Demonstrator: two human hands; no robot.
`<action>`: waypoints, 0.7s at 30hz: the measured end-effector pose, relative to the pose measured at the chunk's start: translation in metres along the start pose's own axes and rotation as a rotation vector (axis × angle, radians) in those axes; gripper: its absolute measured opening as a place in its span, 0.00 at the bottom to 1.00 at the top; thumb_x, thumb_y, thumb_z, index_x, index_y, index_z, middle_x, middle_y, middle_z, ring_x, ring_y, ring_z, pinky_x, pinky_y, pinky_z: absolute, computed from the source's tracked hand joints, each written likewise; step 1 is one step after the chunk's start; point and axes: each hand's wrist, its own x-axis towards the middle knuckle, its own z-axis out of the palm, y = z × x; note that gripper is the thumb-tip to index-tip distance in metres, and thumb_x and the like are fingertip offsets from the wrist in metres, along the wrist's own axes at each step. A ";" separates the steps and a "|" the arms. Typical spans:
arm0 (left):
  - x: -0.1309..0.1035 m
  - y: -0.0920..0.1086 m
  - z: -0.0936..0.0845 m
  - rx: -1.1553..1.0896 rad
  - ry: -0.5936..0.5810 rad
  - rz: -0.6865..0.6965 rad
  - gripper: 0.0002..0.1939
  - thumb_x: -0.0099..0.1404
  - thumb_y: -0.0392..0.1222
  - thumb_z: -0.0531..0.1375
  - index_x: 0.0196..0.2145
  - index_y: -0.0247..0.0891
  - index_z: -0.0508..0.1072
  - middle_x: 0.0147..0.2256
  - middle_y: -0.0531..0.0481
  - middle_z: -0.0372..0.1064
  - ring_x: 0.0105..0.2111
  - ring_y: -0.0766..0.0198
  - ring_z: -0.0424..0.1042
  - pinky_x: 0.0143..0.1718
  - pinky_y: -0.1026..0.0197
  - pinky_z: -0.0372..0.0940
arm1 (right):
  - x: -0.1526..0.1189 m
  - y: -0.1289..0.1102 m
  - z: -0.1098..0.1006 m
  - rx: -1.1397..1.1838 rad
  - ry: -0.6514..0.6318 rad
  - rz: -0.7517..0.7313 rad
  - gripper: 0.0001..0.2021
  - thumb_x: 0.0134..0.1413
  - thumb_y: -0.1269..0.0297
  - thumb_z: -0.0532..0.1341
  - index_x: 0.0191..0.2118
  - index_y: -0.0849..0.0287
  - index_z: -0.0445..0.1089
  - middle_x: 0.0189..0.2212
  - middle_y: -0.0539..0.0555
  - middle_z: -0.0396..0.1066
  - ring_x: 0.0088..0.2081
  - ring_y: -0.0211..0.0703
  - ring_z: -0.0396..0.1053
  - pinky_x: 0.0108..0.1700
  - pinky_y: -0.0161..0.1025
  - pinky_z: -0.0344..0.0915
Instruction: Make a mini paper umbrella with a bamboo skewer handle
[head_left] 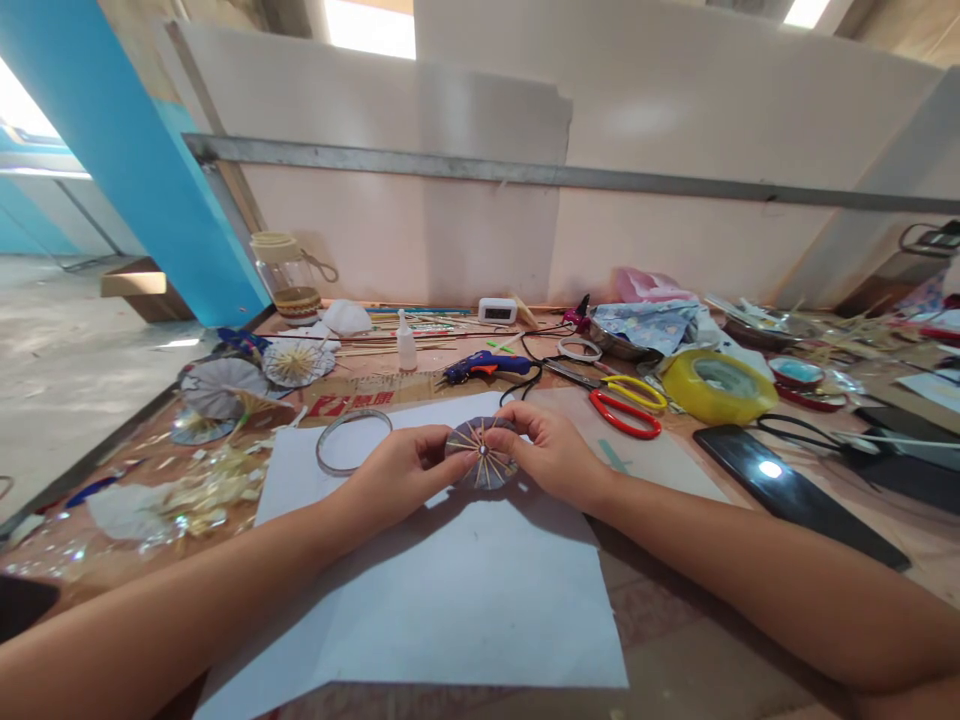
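Between my two hands is a small round pleated paper umbrella top [480, 472], grey, with thin wooden ribs spreading from its centre. My left hand [409, 462] grips its left edge, thumb near the middle. My right hand [551, 455] holds the right side, its thumb pressed close to the hub. Both hands are above white paper sheets [465, 590]. A thin metallic ring [324, 450] lies on the paper beside my left hand. Behind the hands rests a blue glue gun [487, 366]. Scissors [626, 412] with red and yellow handles lie beyond my right hand.
At right are a yellow tape roll [694, 395] and a black phone [802, 495]. Other pleated pieces [225, 388] and shiny scraps [202, 500] sit at left. A small bottle [406, 345], a white digital clock [497, 311] and a glass jar [292, 285] stand along the back.
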 end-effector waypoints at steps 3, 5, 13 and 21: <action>0.000 -0.004 -0.002 0.000 0.053 0.010 0.18 0.65 0.54 0.61 0.36 0.35 0.77 0.30 0.49 0.75 0.28 0.64 0.70 0.28 0.64 0.63 | 0.002 0.005 0.000 0.093 -0.017 -0.004 0.10 0.55 0.58 0.63 0.38 0.58 0.70 0.32 0.50 0.73 0.31 0.38 0.70 0.32 0.35 0.67; 0.000 -0.005 -0.004 0.005 0.115 0.013 0.18 0.65 0.55 0.61 0.38 0.35 0.78 0.32 0.48 0.76 0.30 0.63 0.71 0.28 0.64 0.64 | 0.004 0.006 0.001 0.125 -0.038 -0.005 0.13 0.54 0.59 0.64 0.43 0.59 0.70 0.35 0.52 0.75 0.34 0.40 0.72 0.35 0.37 0.70; 0.001 0.001 -0.003 -0.332 0.157 0.009 0.30 0.60 0.68 0.60 0.42 0.37 0.76 0.29 0.49 0.74 0.27 0.65 0.70 0.30 0.62 0.67 | 0.002 0.007 -0.002 -0.110 0.174 -0.337 0.09 0.58 0.73 0.60 0.40 0.56 0.76 0.43 0.54 0.79 0.45 0.44 0.77 0.48 0.42 0.72; 0.007 -0.006 -0.006 -0.357 0.072 -0.057 0.23 0.54 0.59 0.69 0.36 0.36 0.75 0.29 0.52 0.72 0.27 0.67 0.68 0.30 0.64 0.65 | -0.001 0.012 -0.004 -0.243 0.078 -0.546 0.15 0.56 0.80 0.58 0.44 0.55 0.74 0.50 0.58 0.76 0.51 0.43 0.74 0.53 0.43 0.71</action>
